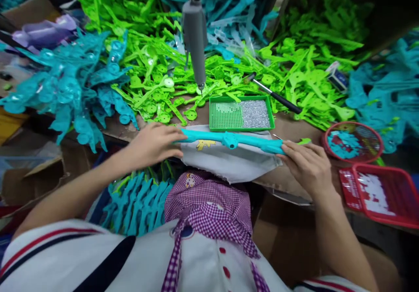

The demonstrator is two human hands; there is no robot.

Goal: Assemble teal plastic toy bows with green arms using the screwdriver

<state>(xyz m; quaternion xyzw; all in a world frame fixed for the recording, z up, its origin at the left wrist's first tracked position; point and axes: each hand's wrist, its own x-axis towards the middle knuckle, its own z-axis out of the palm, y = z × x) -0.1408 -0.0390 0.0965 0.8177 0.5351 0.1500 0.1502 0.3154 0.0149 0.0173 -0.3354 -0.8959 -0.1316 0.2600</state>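
A long turquoise plastic part (231, 140) with a round boss in its middle lies level between my two hands, over a white cloth (229, 165). My left hand (155, 142) is closed on its left end. The right end sits between the thumb and fingers of my right hand (307, 163). Just beyond the part, a green tray (225, 114) holds many small silvery screws in its right half. Above the tray's left side hangs a grey electric screwdriver (195, 43), its tip pointing down. A hammer (278, 94) with a black handle rests behind the tray on green parts.
Piles of lime-green plastic parts (150, 78) and turquoise parts (70, 82) cover the back and left. At right stand a round red basket (376, 139) with turquoise pieces and a red bin (397, 191) with white pieces. Turquoise parts (137, 202) stand in rows below, left of my lap.
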